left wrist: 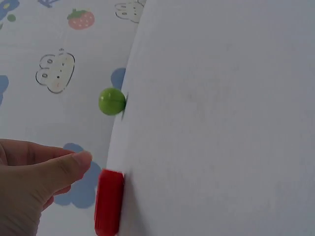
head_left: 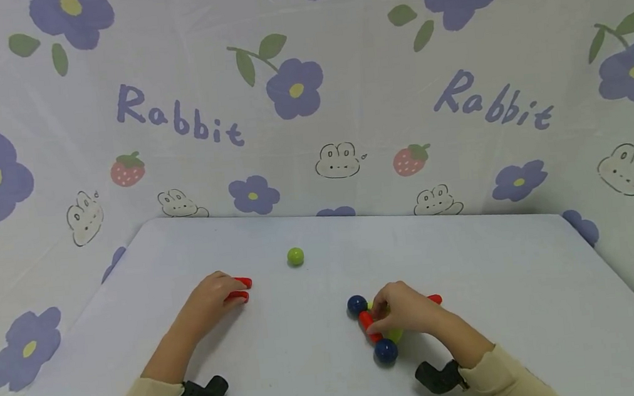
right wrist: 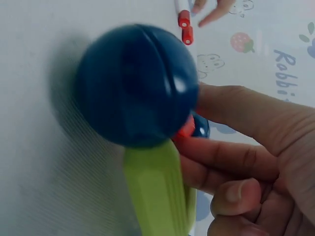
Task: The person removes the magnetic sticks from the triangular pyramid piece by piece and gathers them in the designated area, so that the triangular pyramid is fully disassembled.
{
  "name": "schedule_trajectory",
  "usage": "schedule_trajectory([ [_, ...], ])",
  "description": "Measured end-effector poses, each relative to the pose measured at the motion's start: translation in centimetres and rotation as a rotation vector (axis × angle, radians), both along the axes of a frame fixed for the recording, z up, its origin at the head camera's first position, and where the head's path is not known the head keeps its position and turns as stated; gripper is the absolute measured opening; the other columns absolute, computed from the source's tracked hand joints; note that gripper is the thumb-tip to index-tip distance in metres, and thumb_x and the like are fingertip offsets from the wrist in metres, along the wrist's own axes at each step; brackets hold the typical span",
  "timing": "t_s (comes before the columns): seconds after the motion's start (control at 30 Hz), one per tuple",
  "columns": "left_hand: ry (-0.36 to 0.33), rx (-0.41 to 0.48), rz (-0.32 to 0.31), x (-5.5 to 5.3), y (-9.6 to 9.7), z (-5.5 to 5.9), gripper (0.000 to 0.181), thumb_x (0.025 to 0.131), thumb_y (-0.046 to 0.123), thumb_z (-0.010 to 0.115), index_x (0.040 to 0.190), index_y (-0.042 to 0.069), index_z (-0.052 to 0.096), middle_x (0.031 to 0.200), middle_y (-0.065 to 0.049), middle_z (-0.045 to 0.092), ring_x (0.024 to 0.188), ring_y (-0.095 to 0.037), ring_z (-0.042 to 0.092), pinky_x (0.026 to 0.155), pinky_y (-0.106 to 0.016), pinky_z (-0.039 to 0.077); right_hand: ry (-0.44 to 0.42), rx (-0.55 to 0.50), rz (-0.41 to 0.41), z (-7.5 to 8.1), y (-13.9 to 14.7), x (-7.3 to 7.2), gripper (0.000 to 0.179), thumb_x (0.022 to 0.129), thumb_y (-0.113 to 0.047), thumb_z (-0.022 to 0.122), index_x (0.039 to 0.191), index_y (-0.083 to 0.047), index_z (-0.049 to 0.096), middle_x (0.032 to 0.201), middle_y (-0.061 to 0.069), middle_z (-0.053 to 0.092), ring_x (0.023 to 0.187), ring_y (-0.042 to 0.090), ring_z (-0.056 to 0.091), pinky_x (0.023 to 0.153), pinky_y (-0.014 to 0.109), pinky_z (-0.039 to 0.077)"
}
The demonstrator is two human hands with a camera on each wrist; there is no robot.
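My left hand [head_left: 212, 298] is beside two red toy rods [head_left: 244, 295] lying on the white table. In the left wrist view, its thumb and fingers are close together just off the end of one red rod [left wrist: 109, 202]. My right hand [head_left: 406, 308] pinches a red rod [head_left: 369, 325] between thumb and fingers. That rod spans two dark blue balls [head_left: 386, 351], part of a small joined frame. A yellow-green rod [right wrist: 155, 189] runs from the nearer blue ball [right wrist: 138, 86]. The hand hides much of the frame.
A green ball [head_left: 296, 256] sits by itself toward the back of the table [head_left: 310, 375]. Another red rod end [head_left: 435, 299] shows behind the right hand. A printed cloth [head_left: 364, 93] hangs behind the table. Each wrist wears a black camera mount [head_left: 206, 393].
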State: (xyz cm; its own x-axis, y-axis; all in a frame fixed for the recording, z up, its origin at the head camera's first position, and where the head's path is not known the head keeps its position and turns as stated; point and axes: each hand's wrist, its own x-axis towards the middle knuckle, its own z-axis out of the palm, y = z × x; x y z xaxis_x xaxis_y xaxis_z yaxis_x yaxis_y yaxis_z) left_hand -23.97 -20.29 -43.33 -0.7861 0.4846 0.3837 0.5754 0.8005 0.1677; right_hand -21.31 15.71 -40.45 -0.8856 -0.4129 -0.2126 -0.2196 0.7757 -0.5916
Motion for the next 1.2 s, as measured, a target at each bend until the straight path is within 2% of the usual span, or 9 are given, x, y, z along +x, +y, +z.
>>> schedule_trajectory([
  [0.07, 0.021, 0.009, -0.041, 0.3, 1.2, 0.4, 0.022, 0.071, 0.009, 0.078, 0.092, 0.004, 0.071, 0.087, -0.004, 0.071, 0.085, -0.019, 0.061, 0.077, -0.032, 0.054, -0.006, 0.003, -0.023, -0.1, -0.1, 0.3, 0.024, 0.071, -0.022, 0.081, 0.083, -0.005, 0.069, 0.075, 0.000, 0.061, 0.073, 0.013, 0.051, 0.064, 0.023, 0.047],
  [0.17, -0.003, 0.019, -0.102, 0.7, 3.4, 0.6, 0.023, 0.074, 0.012, 0.077, 0.095, 0.005, 0.071, 0.090, -0.003, 0.071, 0.089, -0.017, 0.062, 0.079, -0.031, 0.053, -0.004, 0.005, -0.052, -0.5, -0.4, 0.6, 0.024, 0.070, -0.020, 0.081, 0.084, -0.004, 0.070, 0.073, 0.000, 0.061, 0.071, 0.012, 0.052, 0.063, 0.023, 0.048],
  [0.3, -0.131, 0.037, -0.153, 1.4, 6.7, 0.6, 0.026, 0.079, 0.018, 0.073, 0.104, 0.009, 0.070, 0.099, -0.001, 0.071, 0.096, -0.015, 0.060, 0.085, -0.030, 0.052, 0.008, -0.007, -0.075, -0.7, -0.7, 0.9, 0.023, 0.071, -0.017, 0.080, 0.086, -0.002, 0.070, 0.073, 0.000, 0.062, 0.069, 0.012, 0.052, 0.062, 0.022, 0.049],
  [0.43, -0.263, 0.022, -0.200, 1.8, 9.8, 0.4, 0.031, 0.084, 0.023, 0.069, 0.112, 0.009, 0.067, 0.105, -0.002, 0.070, 0.102, -0.016, 0.058, 0.091, -0.032, 0.049, 0.029, -0.034, -0.042, -0.7, -1.1, 1.4, 0.021, 0.072, -0.013, 0.079, 0.086, 0.000, 0.071, 0.071, 0.000, 0.061, 0.068, 0.012, 0.051, 0.059, 0.022, 0.047],
  [0.6, -0.296, -0.035, -0.278, 2.2, 12.7, 0.1, 0.036, 0.085, 0.025, 0.068, 0.116, 0.007, 0.065, 0.108, -0.003, 0.069, 0.103, -0.016, 0.059, 0.093, -0.030, 0.047, 0.022, -0.063, 0.013, -0.5, -1.1, 1.8, 0.021, 0.073, -0.010, 0.077, 0.090, 0.002, 0.072, 0.071, 0.000, 0.062, 0.070, 0.013, 0.050, 0.058, 0.022, 0.044],
  [0.73, -0.281, -0.067, -0.289, 2.5, 13.8, -0.3, 0.037, 0.084, 0.027, 0.068, 0.115, 0.006, 0.065, 0.106, -0.002, 0.070, 0.102, -0.015, 0.060, 0.091, -0.027, 0.047, 0.015, -0.069, 0.056, -0.3, -0.9, 2.2, 0.019, 0.074, -0.009, 0.076, 0.089, 0.001, 0.072, 0.072, -0.001, 0.063, 0.070, 0.013, 0.051, 0.058, 0.022, 0.044],
  [0.9, -0.298, -0.043, -0.278, 2.9, 14.4, -0.5, 0.039, 0.083, 0.029, 0.070, 0.114, 0.006, 0.066, 0.105, -0.002, 0.070, 0.100, -0.014, 0.060, 0.089, -0.025, 0.048, 0.016, -0.077, 0.084, -0.2, -0.9, 2.5, 0.018, 0.072, -0.009, 0.076, 0.087, 0.001, 0.072, 0.070, -0.001, 0.063, 0.067, 0.013, 0.051, 0.054, 0.021, 0.042],
  [1.03, -0.315, 0.003, -0.296, 3.3, 14.6, -0.6, 0.038, 0.081, 0.029, 0.072, 0.112, 0.006, 0.067, 0.104, -0.001, 0.070, 0.098, -0.013, 0.060, 0.088, -0.023, 0.048, 0.053, -0.100, 0.100, -0.6, -1.1, 2.7, 0.016, 0.073, -0.013, 0.077, 0.082, -0.001, 0.072, 0.068, -0.002, 0.063, 0.065, 0.010, 0.051, 0.054, 0.020, 0.042],
  [1.2, -0.291, -0.007, -0.315, 3.6, 14.9, -0.7, 0.038, 0.080, 0.030, 0.073, 0.110, 0.008, 0.067, 0.103, 0.000, 0.070, 0.098, -0.010, 0.060, 0.087, -0.021, 0.047, 0.093, -0.108, 0.103, -0.9, -1.3, 3.1, 0.014, 0.075, -0.015, 0.077, 0.079, -0.003, 0.071, 0.069, -0.002, 0.063, 0.065, 0.009, 0.050, 0.055, 0.019, 0.042],
])
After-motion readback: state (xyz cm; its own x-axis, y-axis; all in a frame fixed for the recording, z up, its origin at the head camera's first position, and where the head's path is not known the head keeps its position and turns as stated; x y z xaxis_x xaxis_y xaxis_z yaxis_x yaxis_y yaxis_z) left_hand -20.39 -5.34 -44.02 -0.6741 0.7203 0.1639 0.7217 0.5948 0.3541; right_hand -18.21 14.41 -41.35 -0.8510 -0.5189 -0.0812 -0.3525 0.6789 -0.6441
